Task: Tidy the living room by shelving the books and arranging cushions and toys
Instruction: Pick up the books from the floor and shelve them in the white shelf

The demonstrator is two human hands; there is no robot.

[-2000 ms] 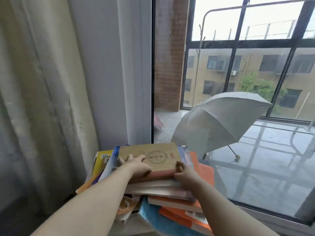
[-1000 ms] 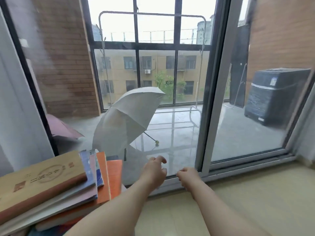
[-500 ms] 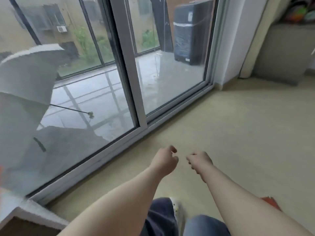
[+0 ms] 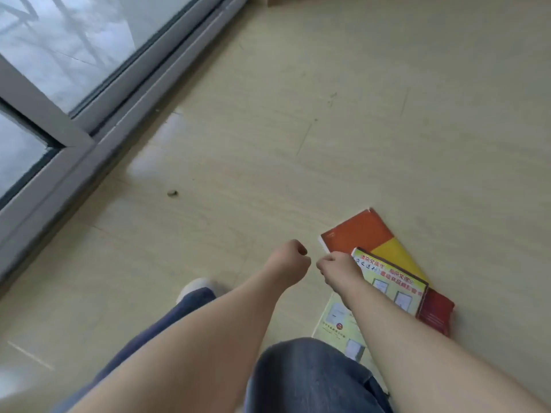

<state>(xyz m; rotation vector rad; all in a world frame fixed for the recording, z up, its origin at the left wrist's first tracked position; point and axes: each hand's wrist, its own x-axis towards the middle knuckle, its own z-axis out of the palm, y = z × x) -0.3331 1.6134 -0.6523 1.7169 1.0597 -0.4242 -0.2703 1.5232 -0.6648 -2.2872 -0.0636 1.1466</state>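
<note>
Four books heaped flat on the beige floor. Farthest from the viewer, an orange-and-yellow book, cover up. Overlapping its near end, a yellow-green book with red lettering. Jutting out to the right past the orange-and-yellow book's yellow end, a dark red book. Nearer the viewer than the orange-and-yellow book, partly under the right forearm, a pale green booklet.

Right hand just left of the orange-and-yellow book, over the yellow-green cover's corner, fingers curled downward; cannot tell whether gripping that corner or merely above it. Left hand slightly further left, balled into a fist, holding nothing, close to the right hand but apart.

Nearer than the orange-and-yellow book, blue jeans and a white shoe tip. Well left of it, a small dark speck; far up-left, a grey sliding-door frame with glass.
</note>
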